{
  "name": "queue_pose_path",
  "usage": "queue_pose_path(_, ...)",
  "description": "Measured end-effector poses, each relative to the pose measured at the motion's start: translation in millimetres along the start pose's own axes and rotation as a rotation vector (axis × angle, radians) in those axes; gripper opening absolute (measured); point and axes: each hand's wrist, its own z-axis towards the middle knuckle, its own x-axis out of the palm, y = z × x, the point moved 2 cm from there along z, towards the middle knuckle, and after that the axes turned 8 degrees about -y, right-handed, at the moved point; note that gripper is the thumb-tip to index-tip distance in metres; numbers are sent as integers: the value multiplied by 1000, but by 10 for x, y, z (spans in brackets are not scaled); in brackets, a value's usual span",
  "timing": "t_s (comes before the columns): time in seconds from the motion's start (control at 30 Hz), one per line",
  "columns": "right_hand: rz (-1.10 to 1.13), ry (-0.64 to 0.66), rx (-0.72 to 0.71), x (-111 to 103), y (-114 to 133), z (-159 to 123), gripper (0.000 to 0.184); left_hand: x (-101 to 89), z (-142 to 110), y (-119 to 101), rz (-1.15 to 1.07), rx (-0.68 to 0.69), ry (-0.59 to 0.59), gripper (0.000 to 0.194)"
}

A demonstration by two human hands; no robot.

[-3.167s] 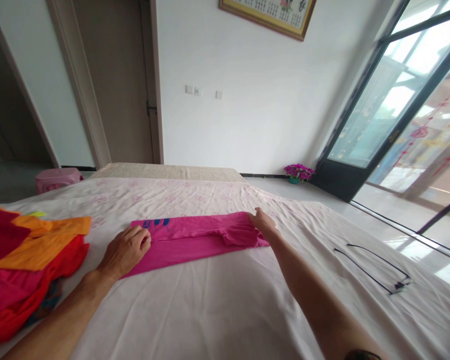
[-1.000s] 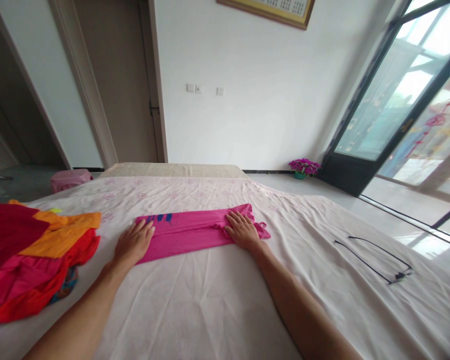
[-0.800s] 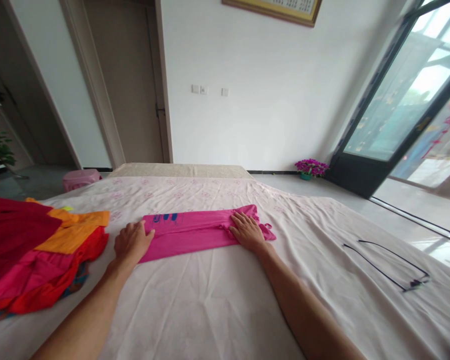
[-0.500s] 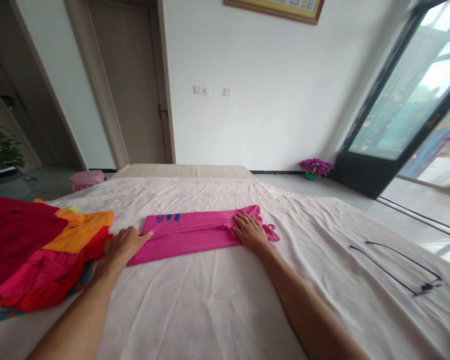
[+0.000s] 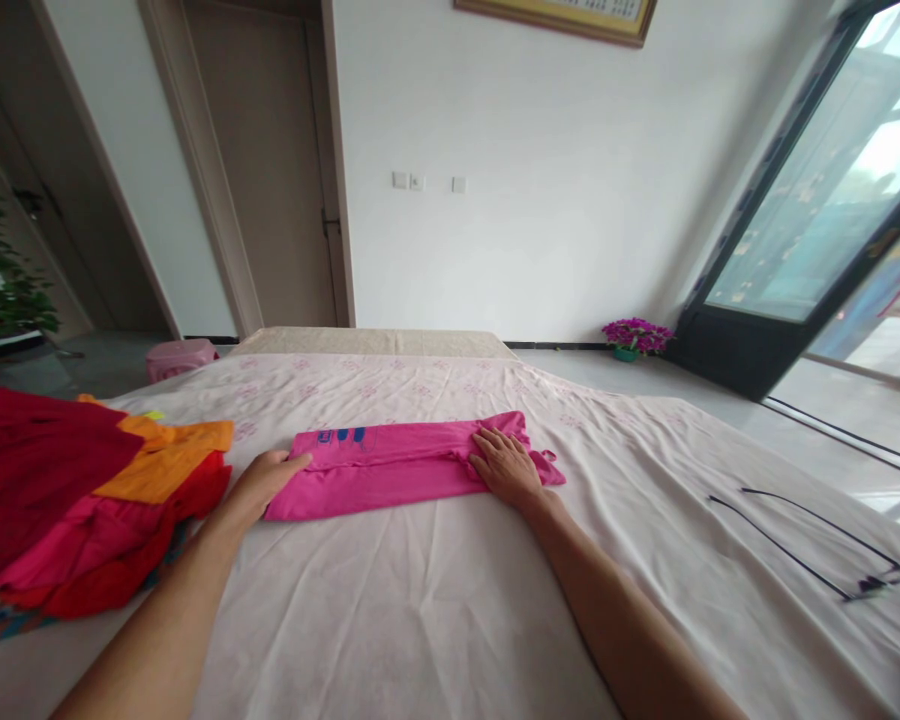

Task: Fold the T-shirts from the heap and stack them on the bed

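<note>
A bright pink garment [image 5: 397,465], folded into a long strip with a blue print near its left end, lies on the pale floral bed sheet [image 5: 420,610]. At its left end is my left hand [image 5: 268,478], thumb on top of the cloth and the other fingers curled at the edge, partly hidden. My right hand [image 5: 506,465] rests flat, fingers outstretched, on the bunched right end, pressing it to the sheet. A small loop of pink cloth sticks out just beyond that hand.
A heap of red and orange clothes [image 5: 52,490] lies to the left, close to my left forearm. Dark-framed glasses [image 5: 810,550] lie on the sheet at right. Beyond the bed are a pink stool [image 5: 182,357] and a pot of purple flowers [image 5: 636,337].
My left hand has shifted slightly up and inward at the garment's left end, its thumb now further over the cloth. My right hand stays flat in place. The view has turned a little.
</note>
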Motion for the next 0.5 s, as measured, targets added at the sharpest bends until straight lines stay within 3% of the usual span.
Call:
queue_pose_path(0.1, 37, -26, 11, -91, 38, 0, 45, 69, -93, -115, -279, -47, 73, 46)
queue_pose_path(0.23, 289, -126, 30, -293, 235, 47, 36, 218, -238, -360, -489, 89, 63, 60)
queue_pose_path(0.33, 733, -128, 171, -403, 503, 98, 38, 421, -362, -586, -590, 172, 110, 60)
queue_pose_path(0.43, 1316, 45, 362, -422, 808, 109, 47, 688, -497, -830, -634, 241, 137, 50)
queue_pose_path(0.5, 1579, 162, 445, -417, 971, 93, 53, 890, -593, -986, -635, 265, 177, 45)
